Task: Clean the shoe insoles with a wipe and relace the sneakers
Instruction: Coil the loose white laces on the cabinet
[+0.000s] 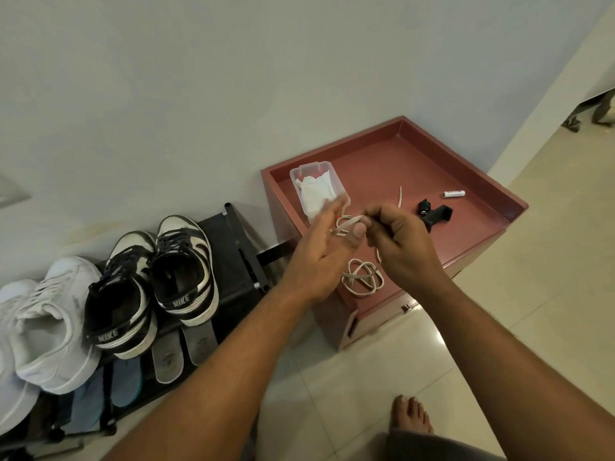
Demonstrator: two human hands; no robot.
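**Lace stretched between two hands above the red tray**

The right hand's [399,241] fingertips are tucked out of sight behind its knuckles, but the fingers curl tight and pinch a flat, cream lace [347,224]. The lace runs straight across to the left hand [327,247], which is spread wide, fingers straight, with the lace draped over the thumb. Exactly how it wraps there is hard to make out.

Just below the hands, a loose coil [362,277] of the same flat cream cord lies on the tray [482,181]. Whether it joins the held lace, I cannot tell.

The tray is smooth, reddish and square with a raised rim. On it sit a clear plastic box [336,181] with crumpled white wipes [316,194] inside, a small white battery [454,194] and a black gadget [439,214], part-hidden behind the right hand.

On the left, black-and-white sneakers [181,267] stand on a dark rack [239,247], laced in black. Two grey insoles [166,357] poke out from under them. White sneakers [56,321] beside them are cut off by the edge.
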